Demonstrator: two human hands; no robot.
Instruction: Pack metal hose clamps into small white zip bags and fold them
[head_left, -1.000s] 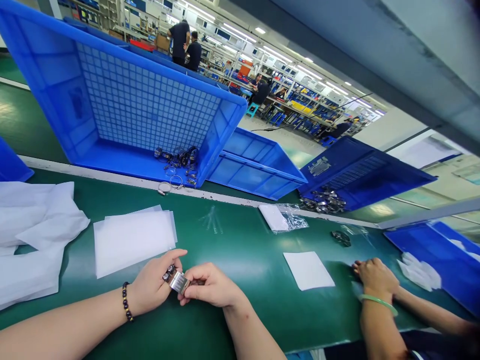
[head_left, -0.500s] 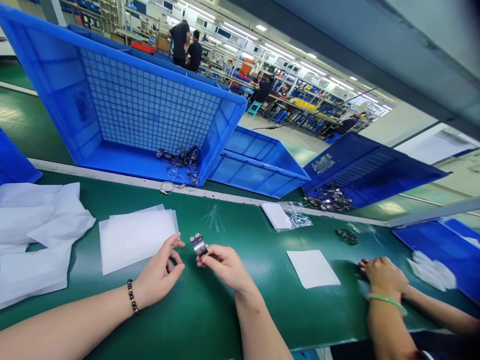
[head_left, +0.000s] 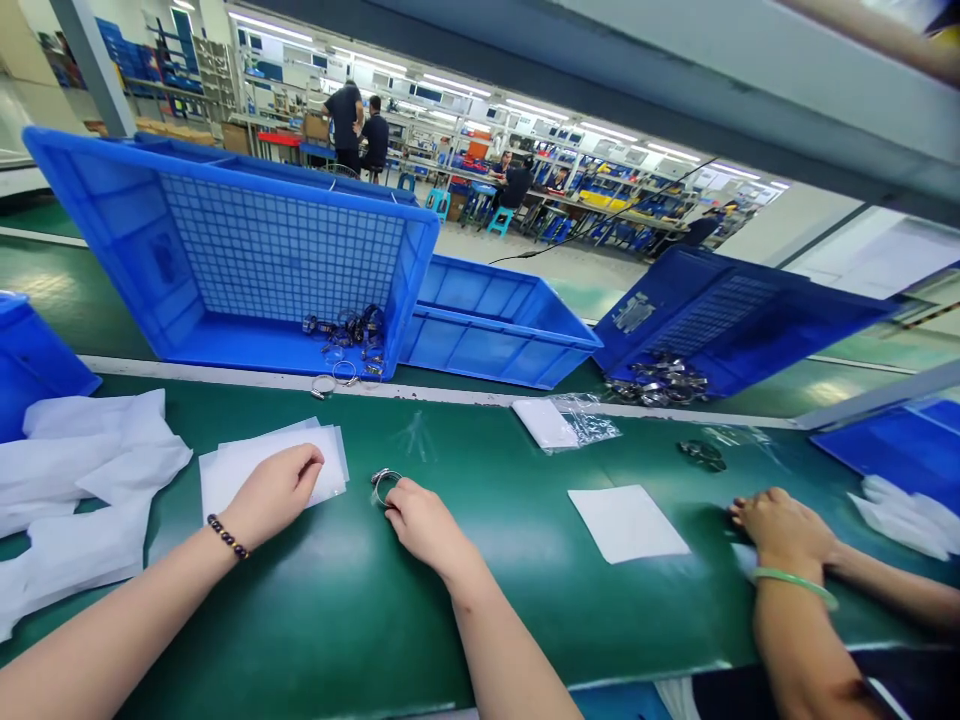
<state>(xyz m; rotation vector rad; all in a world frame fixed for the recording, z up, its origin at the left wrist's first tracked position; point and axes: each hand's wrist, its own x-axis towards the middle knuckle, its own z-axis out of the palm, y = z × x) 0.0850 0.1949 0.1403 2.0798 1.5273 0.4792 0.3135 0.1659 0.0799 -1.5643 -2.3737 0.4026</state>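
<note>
My right hand (head_left: 424,520) pinches a metal hose clamp (head_left: 385,483), a shiny ring with its screw housing at the upper left, low over the green table. To its left, my left hand (head_left: 277,487) is above a small stack of thin white sheets or flat bags (head_left: 330,460). Its fingers are curled and pressed together near the stack's right side; whether they grip a sheet cannot be seen. Past the hands, more hose clamps (head_left: 352,330) lie in a blue crate (head_left: 292,245) tipped on its side, with a few loose at its rim.
White soft pouches (head_left: 97,450) spread at the left. A blue bin (head_left: 502,330) and another tipped crate (head_left: 720,310) with clamps (head_left: 660,382) stand behind. A white sheet (head_left: 628,523) and a clear bag (head_left: 589,418) lie right. A co-worker's hands (head_left: 787,525) work at far right.
My left hand has moved left over the white stack, and its fingers have closed up. My right hand has shifted slightly left and turned the hose clamp. The camera view has tilted.
</note>
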